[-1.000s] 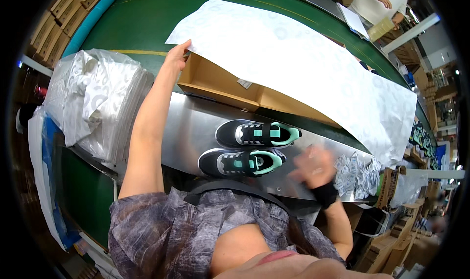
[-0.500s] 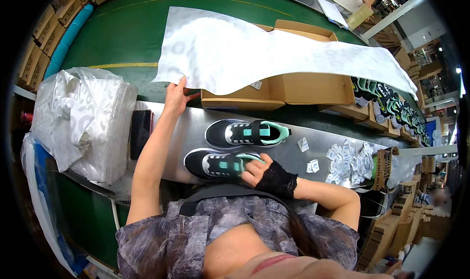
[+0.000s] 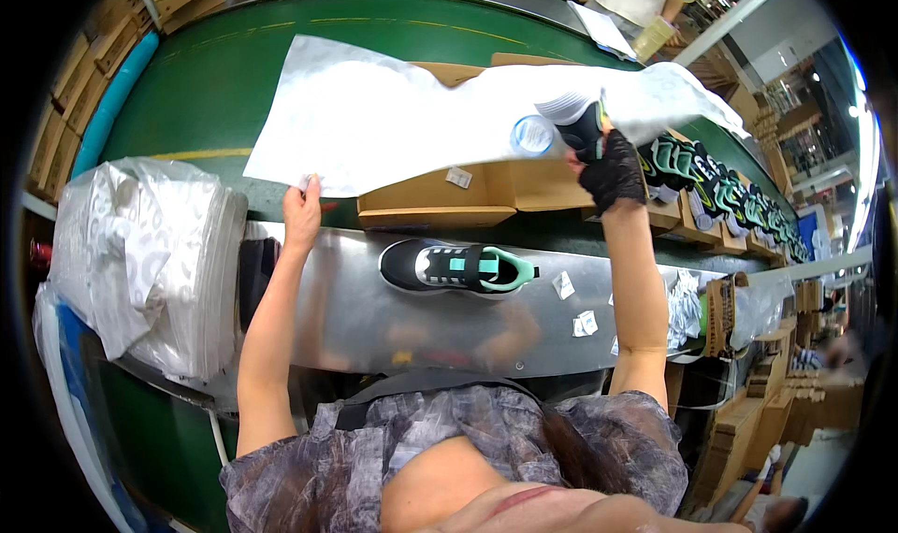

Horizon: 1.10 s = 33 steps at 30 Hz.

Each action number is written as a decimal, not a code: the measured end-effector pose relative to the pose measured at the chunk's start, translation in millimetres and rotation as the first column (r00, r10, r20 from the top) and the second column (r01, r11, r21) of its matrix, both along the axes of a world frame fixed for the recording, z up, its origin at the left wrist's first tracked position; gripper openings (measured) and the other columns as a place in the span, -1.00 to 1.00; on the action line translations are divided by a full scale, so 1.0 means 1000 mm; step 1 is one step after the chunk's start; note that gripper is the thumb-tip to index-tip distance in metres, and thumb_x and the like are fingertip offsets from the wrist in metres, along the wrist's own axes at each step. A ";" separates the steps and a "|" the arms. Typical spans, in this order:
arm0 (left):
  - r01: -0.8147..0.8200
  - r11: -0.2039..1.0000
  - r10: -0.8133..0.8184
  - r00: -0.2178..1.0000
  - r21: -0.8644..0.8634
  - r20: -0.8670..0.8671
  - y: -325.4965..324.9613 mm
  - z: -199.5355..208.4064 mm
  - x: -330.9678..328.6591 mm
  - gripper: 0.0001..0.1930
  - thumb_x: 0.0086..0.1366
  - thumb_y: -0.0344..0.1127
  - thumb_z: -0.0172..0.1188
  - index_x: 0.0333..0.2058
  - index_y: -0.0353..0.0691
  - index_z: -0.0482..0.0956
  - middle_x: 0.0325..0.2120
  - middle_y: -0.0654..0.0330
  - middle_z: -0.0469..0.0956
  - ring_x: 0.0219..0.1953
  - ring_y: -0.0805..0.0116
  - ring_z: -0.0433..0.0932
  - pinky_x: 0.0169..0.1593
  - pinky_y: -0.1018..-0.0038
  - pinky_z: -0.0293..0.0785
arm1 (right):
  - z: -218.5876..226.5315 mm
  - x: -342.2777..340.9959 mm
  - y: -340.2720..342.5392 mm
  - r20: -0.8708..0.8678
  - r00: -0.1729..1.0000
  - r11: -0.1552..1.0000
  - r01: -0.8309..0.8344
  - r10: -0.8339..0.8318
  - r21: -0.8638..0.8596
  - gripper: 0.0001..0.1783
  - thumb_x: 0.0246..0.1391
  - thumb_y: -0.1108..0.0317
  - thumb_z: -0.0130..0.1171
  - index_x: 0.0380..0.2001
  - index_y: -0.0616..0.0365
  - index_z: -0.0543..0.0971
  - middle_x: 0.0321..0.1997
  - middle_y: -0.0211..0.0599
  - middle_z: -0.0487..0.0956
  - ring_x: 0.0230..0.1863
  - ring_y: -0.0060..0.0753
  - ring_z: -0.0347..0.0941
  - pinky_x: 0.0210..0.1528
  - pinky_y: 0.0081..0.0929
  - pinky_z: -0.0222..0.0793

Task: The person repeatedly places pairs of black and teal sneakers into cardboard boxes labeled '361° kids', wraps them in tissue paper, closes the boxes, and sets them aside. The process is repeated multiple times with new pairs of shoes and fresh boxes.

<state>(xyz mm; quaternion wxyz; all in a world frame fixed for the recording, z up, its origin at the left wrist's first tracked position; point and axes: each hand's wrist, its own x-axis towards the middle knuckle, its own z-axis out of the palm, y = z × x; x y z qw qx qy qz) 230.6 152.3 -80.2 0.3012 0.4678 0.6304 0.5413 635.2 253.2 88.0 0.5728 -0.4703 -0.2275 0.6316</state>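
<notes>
My left hand (image 3: 302, 217) pinches the near left corner of a long sheet of white tissue paper (image 3: 374, 122). The paper stretches over an open brown shoebox (image 3: 440, 201) and hides much of its inside. Beyond the near edge of the box, my right hand (image 3: 610, 173), in a black lace fingerless glove, grips a black sneaker (image 3: 585, 131) above the paper. Its pale sole faces away from me, and a round whitish-blue patch (image 3: 532, 136) shows beside it. A second black sneaker with mint lining (image 3: 458, 267) lies on the metal bench, toe to the left.
Small white packets (image 3: 687, 304) lie heaped at the bench's right, a few loose (image 3: 585, 324). On the left sit a plastic-wrapped stack of tissue paper (image 3: 159, 262) and a dark phone (image 3: 254, 276). More boxed sneakers (image 3: 720, 192) line the green conveyor (image 3: 215, 93). Another person stands across it.
My right hand has lifted the nearer sneaker off the bench and carried it forward and right, over the paper. My left hand has shifted slightly left and down with the paper's corner.
</notes>
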 end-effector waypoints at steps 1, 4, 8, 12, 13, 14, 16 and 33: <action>-0.041 0.998 0.042 0.999 0.051 -0.018 0.004 -0.008 -0.004 -0.76 0.27 -0.24 -0.05 -0.38 -0.34 0.42 -0.59 0.31 0.33 -0.53 0.55 0.36 -0.47 0.48 0.45 | 0.001 0.003 0.004 0.091 0.993 0.996 0.079 -0.074 -0.047 -0.68 0.05 0.14 0.02 -0.24 0.16 0.39 -0.41 -0.15 0.44 -0.51 -0.27 0.36 -0.59 -0.45 0.33; -0.123 0.984 0.136 0.986 0.125 -0.098 -0.003 0.027 0.013 -0.72 0.22 -0.26 0.03 -0.50 -0.41 0.45 -0.79 0.17 0.33 -0.65 0.44 0.37 -0.56 0.43 0.27 | 0.008 -0.017 -0.005 0.367 0.928 0.997 -0.065 0.071 -0.031 -0.67 0.06 0.14 0.02 -0.24 0.18 0.41 -0.38 -0.22 0.43 -0.46 -0.37 0.38 -0.58 -0.51 0.32; -0.006 0.947 0.187 0.824 0.322 -0.534 -0.012 0.079 0.017 -0.81 0.22 -0.35 0.02 -0.46 -0.39 0.46 -0.64 0.05 0.43 -0.59 0.25 0.38 -0.48 0.39 0.27 | -0.010 -0.065 -0.003 0.559 0.737 0.826 -0.542 0.379 0.154 -0.76 0.01 0.21 0.09 -0.37 0.17 0.49 -0.47 -0.41 0.46 -0.44 -0.58 0.36 -0.40 -0.63 0.29; 0.191 0.890 0.053 0.859 0.415 -0.509 0.003 0.117 0.041 -0.86 0.20 -0.39 0.03 -0.38 -0.37 0.47 -0.54 0.03 0.47 -0.47 0.16 0.44 -0.35 0.40 0.33 | -0.093 -0.130 0.018 0.737 0.575 0.751 -0.645 0.356 0.141 -0.80 -0.01 0.28 0.08 -0.35 0.17 0.51 -0.47 -0.44 0.48 -0.42 -0.64 0.35 -0.31 -0.67 0.26; 0.240 0.867 0.000 0.877 0.437 -0.480 0.008 0.123 0.052 -0.87 0.19 -0.41 0.04 -0.36 -0.36 0.47 -0.50 0.02 0.48 -0.42 0.14 0.45 -0.31 0.40 0.34 | -0.103 -0.145 0.020 0.650 0.597 0.729 -0.678 0.470 0.095 -0.80 -0.01 0.28 0.09 -0.36 0.17 0.50 -0.47 -0.44 0.48 -0.40 -0.63 0.35 -0.30 -0.65 0.27; 0.311 0.841 -0.083 0.883 0.442 -0.463 0.011 0.127 0.066 -0.86 0.19 -0.42 0.03 -0.30 -0.34 0.45 -0.45 0.00 0.46 -0.36 0.05 0.42 -0.26 0.37 0.33 | -0.104 -0.160 0.017 0.620 0.516 0.659 -0.752 0.591 -0.002 -0.80 -0.01 0.29 0.08 -0.36 0.18 0.50 -0.46 -0.43 0.48 -0.39 -0.61 0.35 -0.29 -0.63 0.27; 0.525 0.807 -0.281 0.745 0.271 -0.605 0.024 0.132 0.079 -0.79 0.16 -0.42 0.05 -0.21 -0.29 0.43 -0.38 0.04 0.46 -0.22 0.06 0.41 -0.15 0.37 0.32 | -0.103 -0.169 0.011 0.783 0.271 0.493 -0.869 0.560 -0.052 -0.79 -0.02 0.29 0.08 -0.34 0.18 0.50 -0.46 -0.41 0.49 -0.35 -0.56 0.36 -0.25 -0.62 0.28; 0.024 0.882 -0.470 0.107 -0.470 -0.876 0.100 0.063 0.105 -0.36 0.04 0.10 0.10 0.02 -0.17 0.32 0.01 -0.09 0.27 0.19 0.06 0.05 0.11 -0.19 -0.22 | -0.075 -0.023 -0.138 0.930 0.060 0.343 -0.919 -0.363 0.193 -0.61 -0.24 0.26 0.26 -0.36 0.23 0.39 -0.37 -0.17 0.48 -0.30 -0.15 0.41 -0.17 -0.19 0.23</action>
